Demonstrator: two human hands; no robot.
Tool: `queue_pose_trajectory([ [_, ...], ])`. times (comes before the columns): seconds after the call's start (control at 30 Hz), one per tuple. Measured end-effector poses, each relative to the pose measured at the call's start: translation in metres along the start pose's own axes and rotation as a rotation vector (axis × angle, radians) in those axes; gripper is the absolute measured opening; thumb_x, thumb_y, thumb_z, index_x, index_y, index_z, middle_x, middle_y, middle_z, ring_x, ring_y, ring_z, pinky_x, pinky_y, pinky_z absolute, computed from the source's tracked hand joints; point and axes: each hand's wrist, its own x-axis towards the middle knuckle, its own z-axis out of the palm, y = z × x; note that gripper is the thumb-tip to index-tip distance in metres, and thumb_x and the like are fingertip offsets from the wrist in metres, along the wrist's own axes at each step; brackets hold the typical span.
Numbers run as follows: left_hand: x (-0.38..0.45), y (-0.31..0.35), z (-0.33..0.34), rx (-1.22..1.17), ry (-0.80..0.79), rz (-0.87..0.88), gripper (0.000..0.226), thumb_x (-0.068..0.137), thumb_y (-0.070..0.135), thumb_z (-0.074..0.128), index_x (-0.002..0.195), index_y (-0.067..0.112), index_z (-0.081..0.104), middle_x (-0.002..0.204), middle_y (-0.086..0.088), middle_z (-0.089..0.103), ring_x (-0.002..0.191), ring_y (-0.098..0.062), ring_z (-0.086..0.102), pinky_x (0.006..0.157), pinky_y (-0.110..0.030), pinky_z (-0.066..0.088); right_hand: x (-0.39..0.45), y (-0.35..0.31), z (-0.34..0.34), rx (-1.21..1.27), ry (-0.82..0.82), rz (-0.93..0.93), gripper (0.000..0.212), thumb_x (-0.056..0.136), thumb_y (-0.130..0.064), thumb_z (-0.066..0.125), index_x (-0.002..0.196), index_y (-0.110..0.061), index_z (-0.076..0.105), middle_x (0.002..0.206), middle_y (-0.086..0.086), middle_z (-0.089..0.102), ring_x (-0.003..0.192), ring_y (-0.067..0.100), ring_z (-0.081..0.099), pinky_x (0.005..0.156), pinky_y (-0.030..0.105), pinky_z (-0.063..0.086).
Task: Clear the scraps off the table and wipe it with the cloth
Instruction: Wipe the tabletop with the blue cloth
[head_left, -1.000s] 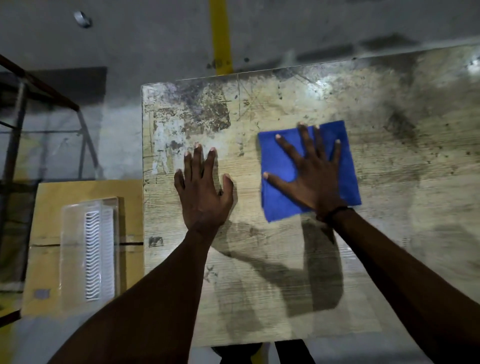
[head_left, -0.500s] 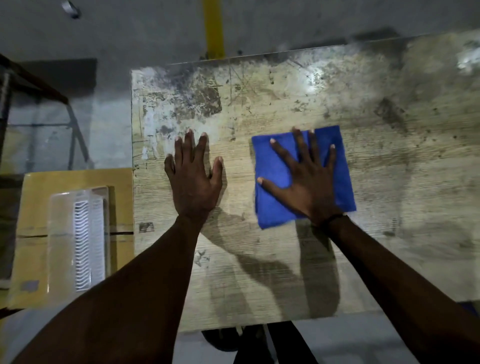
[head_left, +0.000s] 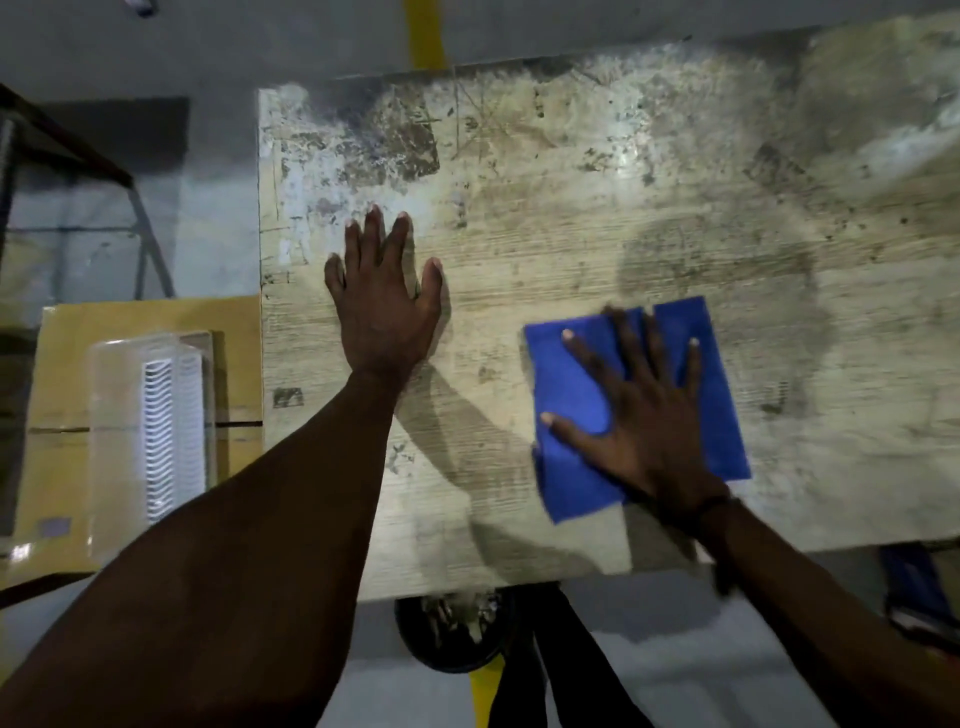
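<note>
A worn, stained wooden table (head_left: 597, 197) fills the middle of the view. A folded blue cloth (head_left: 571, 379) lies flat near the table's front edge. My right hand (head_left: 644, 415) presses on the cloth with fingers spread and straight. My left hand (head_left: 384, 306) rests flat on the bare wood to the left of the cloth, fingers straight and close together. Small dark specks dot the table's right side.
A dark round bin (head_left: 457, 634) with scraps inside stands on the floor under the front edge. Left of the table a clear plastic box (head_left: 150, 431) sits on a cardboard box (head_left: 67, 364). A dark metal frame (head_left: 62, 150) stands at the far left.
My right hand has slid the blue cloth toward me, closer to the table's front edge. My left hand has stayed flat in the same spot.
</note>
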Motion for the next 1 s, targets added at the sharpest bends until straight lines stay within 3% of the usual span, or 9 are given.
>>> queue_pose_trajectory([
  [0.13, -0.002, -0.001, -0.002, -0.011, -0.026, 0.003, 0.065, 0.104, 0.054, 0.041, 0.162, 0.025, 0.037, 0.174, -0.004, 0.023, 0.162, -0.027, 0.015, 0.128, -0.054, 0.010, 0.053, -0.021, 0.007, 0.067, 0.042, 0.134, 0.092, 0.082, -0.096, 0.036, 0.161, -0.050, 0.023, 0.176, 0.002, 0.008, 0.162, 0.032, 0.003, 0.123, 0.071, 0.003],
  [0.3, -0.005, -0.007, -0.002, -0.008, -0.062, 0.039, 0.065, 0.107, 0.054, 0.037, 0.164, 0.023, 0.033, 0.175, -0.006, 0.018, 0.162, -0.029, 0.011, 0.129, -0.055, 0.007, 0.013, -0.081, 0.024, 0.044, 0.031, -0.107, 0.091, 0.085, -0.093, 0.036, 0.162, -0.046, 0.023, 0.175, 0.005, 0.010, 0.162, 0.032, 0.002, 0.122, 0.072, 0.003],
  [0.47, -0.038, -0.013, -0.008, 0.067, -0.053, 0.071, 0.060, 0.110, 0.048, 0.033, 0.165, 0.023, 0.031, 0.174, -0.008, 0.019, 0.162, -0.030, 0.014, 0.128, -0.055, 0.012, -0.058, -0.029, 0.013, 0.013, 0.033, -0.068, 0.089, 0.085, -0.093, 0.038, 0.161, -0.050, 0.024, 0.175, -0.001, 0.010, 0.162, 0.029, 0.002, 0.123, 0.069, 0.006],
  [0.57, -0.082, -0.012, -0.007, 0.069, -0.022, 0.050, 0.058, 0.111, 0.046, 0.028, 0.166, 0.024, 0.028, 0.175, -0.007, 0.018, 0.162, -0.030, 0.014, 0.128, -0.056, 0.014, -0.044, -0.001, 0.008, 0.003, 0.025, 0.088, 0.088, 0.085, -0.094, 0.035, 0.161, -0.053, 0.018, 0.176, -0.002, 0.006, 0.162, 0.029, 0.003, 0.123, 0.070, 0.004],
  [0.67, -0.120, -0.005, -0.005, 0.095, -0.017, 0.019, 0.059, 0.110, 0.043, 0.026, 0.166, 0.024, 0.027, 0.175, -0.007, 0.015, 0.162, -0.030, 0.013, 0.127, -0.056, 0.015, -0.007, -0.026, 0.015, 0.049, 0.090, 0.170, 0.088, 0.084, -0.094, 0.037, 0.160, -0.051, 0.025, 0.175, 0.002, 0.014, 0.161, 0.032, 0.009, 0.123, 0.071, 0.003],
  [0.83, -0.174, 0.005, -0.001, 0.122, -0.029, -0.026, 0.061, 0.109, 0.043, 0.026, 0.167, 0.024, 0.024, 0.176, -0.008, 0.012, 0.162, -0.030, 0.012, 0.127, -0.057, 0.013, -0.031, -0.073, 0.029, 0.021, 0.101, -0.049, 0.085, 0.088, -0.089, 0.036, 0.161, -0.045, 0.029, 0.174, 0.004, 0.018, 0.162, 0.031, 0.010, 0.122, 0.070, 0.006],
  [0.9, -0.188, 0.011, 0.000, 0.137, -0.032, -0.033, 0.061, 0.109, 0.042, 0.026, 0.167, 0.023, 0.022, 0.176, -0.009, 0.012, 0.162, -0.031, 0.011, 0.127, -0.059, 0.013, -0.071, -0.054, 0.025, 0.017, 0.078, -0.065, 0.086, 0.088, -0.090, 0.036, 0.162, -0.048, 0.025, 0.175, 0.000, 0.014, 0.162, 0.028, 0.005, 0.123, 0.069, 0.005],
  [1.0, -0.206, 0.026, 0.004, 0.141, -0.040, -0.073, 0.063, 0.109, 0.042, 0.025, 0.168, 0.022, 0.017, 0.176, -0.010, 0.008, 0.163, -0.032, 0.008, 0.127, -0.059, 0.011, -0.110, 0.014, 0.015, -0.038, 0.078, 0.067, 0.086, 0.087, -0.092, 0.032, 0.161, -0.049, 0.024, 0.175, -0.001, 0.013, 0.162, 0.028, 0.006, 0.123, 0.068, 0.011],
])
